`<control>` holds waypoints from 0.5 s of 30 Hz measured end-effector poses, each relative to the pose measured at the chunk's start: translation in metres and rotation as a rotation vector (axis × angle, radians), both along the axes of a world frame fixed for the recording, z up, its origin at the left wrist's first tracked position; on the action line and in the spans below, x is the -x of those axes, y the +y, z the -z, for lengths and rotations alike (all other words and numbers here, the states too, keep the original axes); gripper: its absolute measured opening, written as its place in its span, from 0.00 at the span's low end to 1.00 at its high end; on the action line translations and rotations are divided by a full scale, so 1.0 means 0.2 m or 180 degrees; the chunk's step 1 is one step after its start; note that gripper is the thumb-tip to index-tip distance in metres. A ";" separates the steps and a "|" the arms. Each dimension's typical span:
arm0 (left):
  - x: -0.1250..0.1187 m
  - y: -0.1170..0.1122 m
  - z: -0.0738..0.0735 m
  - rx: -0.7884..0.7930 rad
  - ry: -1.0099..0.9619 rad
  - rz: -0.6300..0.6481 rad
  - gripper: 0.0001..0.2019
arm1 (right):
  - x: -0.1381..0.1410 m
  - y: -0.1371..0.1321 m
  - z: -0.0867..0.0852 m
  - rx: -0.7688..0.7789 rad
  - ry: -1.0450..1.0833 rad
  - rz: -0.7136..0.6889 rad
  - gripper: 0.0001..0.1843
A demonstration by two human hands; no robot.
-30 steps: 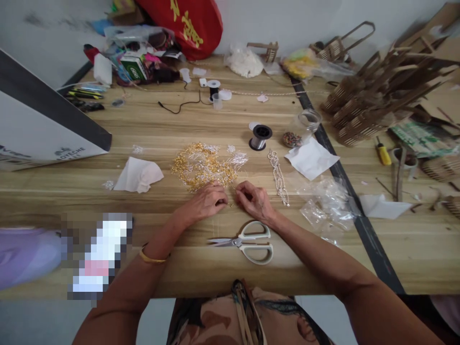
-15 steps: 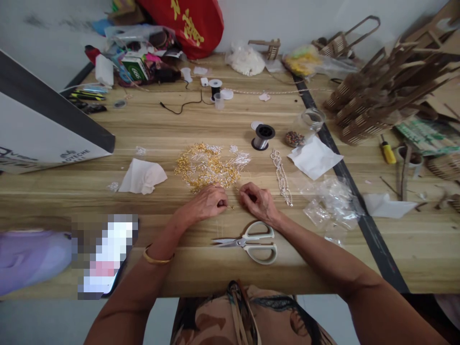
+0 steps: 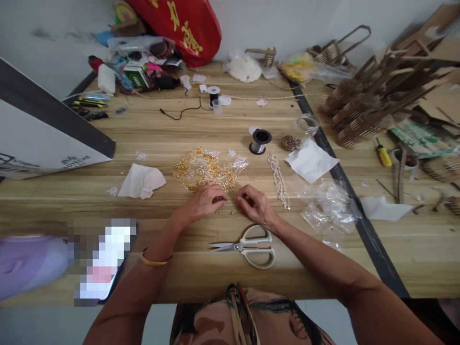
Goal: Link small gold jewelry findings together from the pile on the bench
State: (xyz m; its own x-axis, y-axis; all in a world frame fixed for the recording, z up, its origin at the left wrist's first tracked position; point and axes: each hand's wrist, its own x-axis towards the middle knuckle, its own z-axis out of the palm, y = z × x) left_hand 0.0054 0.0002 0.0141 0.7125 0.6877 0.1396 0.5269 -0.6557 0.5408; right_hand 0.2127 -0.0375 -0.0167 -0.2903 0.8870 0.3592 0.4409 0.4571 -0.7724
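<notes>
My left hand [image 3: 207,199] rests at the near edge of a pile of gold and silver beads [image 3: 206,170], its thumb and fingertips curled together; anything between them is too small to make out. Just to the right, my right hand [image 3: 257,206] is closed in a pinch, and what it may hold cannot be seen. On the table below and between the hands lies a short gold beaded piece [image 3: 225,212]. Scissors [image 3: 244,246] with pale handles lie nearer my body, blades slightly apart and pointing left. Thin silver pins [image 3: 239,164] lie at the pile's right side.
Right of my hands are a silver bead chain [image 3: 278,182], clear plastic bags [image 3: 328,206] and white paper [image 3: 311,160]. A wire spool [image 3: 260,142] and a jar [image 3: 305,125] stand behind. Crumpled tissue [image 3: 142,181] and a phone [image 3: 108,261] lie left. Woven baskets [image 3: 354,115] are stacked far right.
The gold beaded piece that was at my left fingertips now lies apart from them on the table. My left hand has lifted slightly away; my right hand stays nearly in place.
</notes>
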 end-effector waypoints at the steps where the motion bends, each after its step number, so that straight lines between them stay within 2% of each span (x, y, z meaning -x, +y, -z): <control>1: 0.00 0.00 -0.01 -0.0008 -0.0035 -0.0092 0.05 | 0.00 0.00 0.00 -0.0022 0.0042 -0.0017 0.06; 7: -0.05 0.00 -0.03 0.0234 -0.0154 -0.0598 0.05 | 0.00 0.02 0.01 -0.0036 0.0286 -0.0004 0.05; 15: -0.11 0.00 -0.03 0.0461 -0.0230 -0.0664 0.06 | 0.00 0.01 0.01 0.0075 0.0267 0.0022 0.06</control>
State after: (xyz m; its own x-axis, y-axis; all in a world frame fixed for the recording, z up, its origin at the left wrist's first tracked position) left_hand 0.0272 0.0009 0.0199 0.5449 0.8352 0.0744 0.5992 -0.4500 0.6622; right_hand 0.2124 -0.0349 -0.0184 -0.2539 0.8974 0.3610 0.3774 0.4355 -0.8172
